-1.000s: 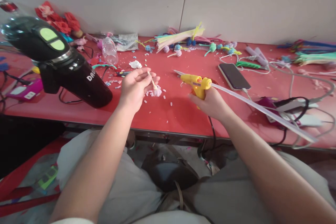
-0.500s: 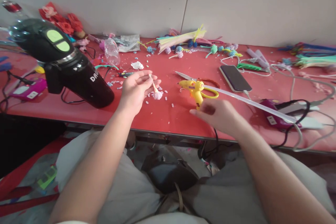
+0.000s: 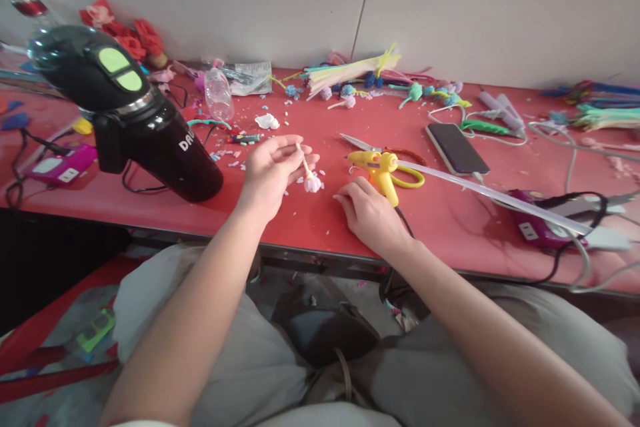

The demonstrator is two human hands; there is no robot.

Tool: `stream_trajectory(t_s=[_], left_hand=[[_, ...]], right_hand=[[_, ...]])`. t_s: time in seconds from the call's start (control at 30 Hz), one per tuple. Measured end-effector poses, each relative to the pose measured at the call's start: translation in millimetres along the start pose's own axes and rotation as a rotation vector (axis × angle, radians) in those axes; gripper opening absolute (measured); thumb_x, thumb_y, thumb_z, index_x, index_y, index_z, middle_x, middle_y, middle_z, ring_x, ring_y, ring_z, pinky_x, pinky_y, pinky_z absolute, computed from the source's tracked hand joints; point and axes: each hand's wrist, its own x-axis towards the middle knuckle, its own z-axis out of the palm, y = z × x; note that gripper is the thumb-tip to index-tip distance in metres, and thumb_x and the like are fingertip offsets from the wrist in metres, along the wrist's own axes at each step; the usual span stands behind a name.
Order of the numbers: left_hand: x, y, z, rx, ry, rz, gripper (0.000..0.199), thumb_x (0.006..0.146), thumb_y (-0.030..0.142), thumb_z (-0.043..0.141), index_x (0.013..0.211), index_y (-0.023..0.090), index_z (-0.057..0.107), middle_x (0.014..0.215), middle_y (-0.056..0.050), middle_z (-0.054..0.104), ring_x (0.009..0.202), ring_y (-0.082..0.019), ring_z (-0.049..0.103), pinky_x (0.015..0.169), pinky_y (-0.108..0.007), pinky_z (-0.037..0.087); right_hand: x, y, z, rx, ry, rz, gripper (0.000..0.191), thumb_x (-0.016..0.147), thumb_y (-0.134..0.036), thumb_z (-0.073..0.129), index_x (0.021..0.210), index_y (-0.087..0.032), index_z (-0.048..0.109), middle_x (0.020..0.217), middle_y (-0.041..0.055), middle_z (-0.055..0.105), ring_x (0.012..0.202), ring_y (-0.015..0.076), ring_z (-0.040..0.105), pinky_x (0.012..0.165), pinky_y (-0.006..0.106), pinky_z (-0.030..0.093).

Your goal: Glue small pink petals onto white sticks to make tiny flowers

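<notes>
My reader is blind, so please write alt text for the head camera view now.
The left hand holds a small pale pink flower by its stem; the right hand rests near a yellow glue gun and scissors on a red table.

Right hand (image 3: 373, 217) has released the (yellow) glue gun (image 3: 384, 172).

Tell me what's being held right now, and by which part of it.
The left hand holds the pale pink flower by its stem, head hanging down. The right hand seems to hold nothing.
</notes>
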Motion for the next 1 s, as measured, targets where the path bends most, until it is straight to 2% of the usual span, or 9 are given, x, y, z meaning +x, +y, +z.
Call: stream_trajectory(t_s=[0.13,0.33,0.6,1.0], left_hand=[[-4.4,-6.4,4.8,-0.027,0.0,-0.006,0.014,0.09,0.003,0.065,0.097,0.015,0.067,0.093,-0.006,0.075,0.088,-0.02,0.079,0.088,-0.036,0.065],[-13.9,-12.8,13.7,-0.03,-0.049,-0.011,0.016,0.089,0.004,0.068,0.1,0.016,0.066,0.095,-0.005,0.074,0.091,-0.019,0.078,0.094,-0.039,0.063],[-19.8,-11.5,20.3,-0.046,-0.04,-0.041,0.015,0.09,0.002,0.064,0.098,0.014,0.066,0.092,-0.005,0.072,0.087,-0.018,0.078,0.089,-0.036,0.064],[-21.3,-12.5,21.2,-0.024,-0.029,-0.026,0.016,0.088,0.005,0.068,0.098,0.016,0.064,0.095,-0.005,0.072,0.095,-0.021,0.079,0.093,-0.04,0.063]], right_hand=[[-2.7,-8.1,-10.9,0.215,0.118,0.02,0.02,0.103,-0.029,0.049,0.087,-0.021,0.059,0.086,0.0078,0.067,0.08,0.0218,0.062,0.071,0.035,0.049],[-5.0,-22.0,-28.8,0.441,0.26,0.102,0.015,0.092,-0.03,0.067,0.08,-0.022,0.07,0.072,0.0015,0.068,0.064,0.0154,0.056,0.063,0.032,0.048],[-2.9,-25.0,-29.4,0.444,0.312,0.075,0.014,0.091,-0.027,0.066,0.083,-0.022,0.076,0.077,0.0026,0.072,0.067,0.0155,0.062,0.064,0.032,0.052],[-5.7,-25.6,-25.3,0.336,0.299,0.012,0.021,0.096,-0.031,0.06,0.086,-0.024,0.077,0.08,0.0046,0.071,0.067,0.0161,0.061,0.067,0.034,0.055]])
